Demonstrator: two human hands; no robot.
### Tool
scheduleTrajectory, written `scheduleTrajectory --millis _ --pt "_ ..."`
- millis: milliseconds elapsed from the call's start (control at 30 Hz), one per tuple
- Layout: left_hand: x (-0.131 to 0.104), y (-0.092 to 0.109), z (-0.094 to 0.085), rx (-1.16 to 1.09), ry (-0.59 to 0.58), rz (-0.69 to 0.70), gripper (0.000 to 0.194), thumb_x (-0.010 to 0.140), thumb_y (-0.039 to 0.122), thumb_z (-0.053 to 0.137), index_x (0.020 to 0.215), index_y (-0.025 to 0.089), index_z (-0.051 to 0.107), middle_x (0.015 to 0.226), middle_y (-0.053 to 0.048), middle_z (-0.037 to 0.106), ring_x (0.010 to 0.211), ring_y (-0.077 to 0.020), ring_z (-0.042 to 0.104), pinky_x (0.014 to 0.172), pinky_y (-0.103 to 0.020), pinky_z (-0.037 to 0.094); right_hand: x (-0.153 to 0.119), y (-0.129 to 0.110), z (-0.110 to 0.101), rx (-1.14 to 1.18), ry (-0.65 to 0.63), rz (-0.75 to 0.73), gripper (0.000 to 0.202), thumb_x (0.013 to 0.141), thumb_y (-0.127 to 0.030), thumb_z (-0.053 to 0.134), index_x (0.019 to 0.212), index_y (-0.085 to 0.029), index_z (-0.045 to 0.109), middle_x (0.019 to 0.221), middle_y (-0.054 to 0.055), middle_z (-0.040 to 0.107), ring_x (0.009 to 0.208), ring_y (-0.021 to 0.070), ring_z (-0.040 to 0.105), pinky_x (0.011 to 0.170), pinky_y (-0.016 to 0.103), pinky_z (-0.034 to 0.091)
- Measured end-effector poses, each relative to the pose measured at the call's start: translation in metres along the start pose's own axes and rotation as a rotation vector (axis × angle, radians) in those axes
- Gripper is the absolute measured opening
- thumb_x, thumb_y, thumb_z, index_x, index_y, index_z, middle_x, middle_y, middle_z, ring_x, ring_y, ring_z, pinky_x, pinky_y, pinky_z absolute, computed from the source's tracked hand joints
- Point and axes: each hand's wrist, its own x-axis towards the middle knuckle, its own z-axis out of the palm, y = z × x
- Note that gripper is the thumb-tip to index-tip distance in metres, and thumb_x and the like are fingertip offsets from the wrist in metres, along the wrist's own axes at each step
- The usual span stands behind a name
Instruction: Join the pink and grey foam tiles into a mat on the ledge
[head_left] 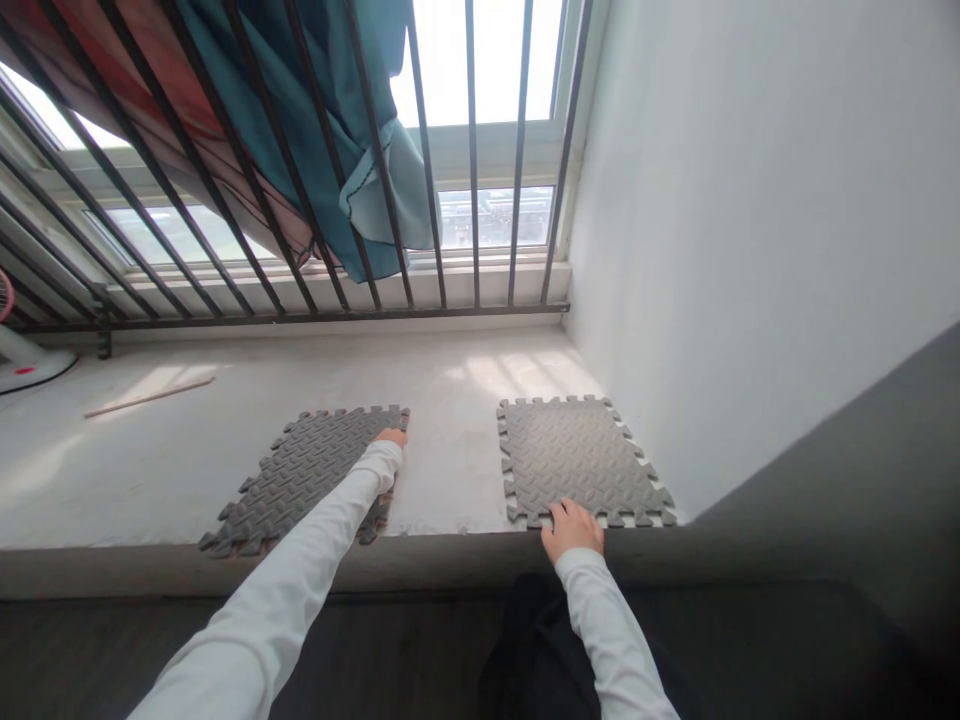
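Fingers of my left hand (391, 437) curl at the left mat (315, 465), lying toward eight o'clock; my right hand (574, 530) bends over the right mat (574, 450), at twelve. I can't tell if either grips.

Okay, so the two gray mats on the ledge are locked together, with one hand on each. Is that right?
Not quite: the mats aren't locked together. The head view shows a strip of ledge between the left mat and the right mat. The rest holds.
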Motion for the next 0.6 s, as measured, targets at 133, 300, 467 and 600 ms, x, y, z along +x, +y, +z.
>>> scheduleTrajectory --millis 133,300,467,600 --pt "-0.025 0.058 0.015 -0.122 0.105 0.036 0.054 0.066 0.017 0.058 0.119 0.014 0.048 0.139 -0.021 0.025 0.122 -0.0344 0.033 0.092 -0.045 0.036 0.001 0.000 -0.005 -0.001 -0.033 -0.034 0.038 0.067 -0.023 0.051 0.105 -0.022 0.058 0.123 0.007 0.048 0.113 0.0219 0.041 0.097 0.038 0.024" --pt "-0.070 0.175 0.054 -0.481 0.014 0.233 0.072 0.057 0.025 0.067 0.124 0.016 0.041 0.142 -0.016 0.020 0.126 -0.0265 0.030 0.103 -0.032 0.026 -0.003 0.000 -0.006 0.070 -0.037 -0.024 0.043 0.066 -0.022 0.053 0.109 -0.022 0.056 0.126 0.008 0.046 0.115 0.0216 0.039 0.096 0.036 0.027" --pt "-0.092 0.235 0.061 -0.973 0.073 -0.116 0.084 0.049 0.019 0.071 0.124 0.010 0.036 0.140 -0.021 0.022 0.129 -0.0286 0.020 0.105 -0.034 0.022 -0.015 0.002 -0.003 0.131 0.083 0.070 0.051 0.067 -0.018 0.051 0.117 -0.019 0.050 0.131 0.011 0.041 0.119 0.0220 0.037 0.096 0.033 0.029" --pt "-0.080 0.232 0.048 -1.351 0.152 -0.296 0.054 0.059 0.020 0.064 0.109 0.011 0.047 0.118 -0.018 0.053 0.113 -0.0297 0.046 0.091 -0.040 0.041 -0.024 0.005 -0.005 0.183 0.195 0.149 0.050 0.067 -0.018 0.049 0.117 -0.019 0.051 0.130 0.012 0.042 0.117 0.0234 0.039 0.091 0.035 0.034"
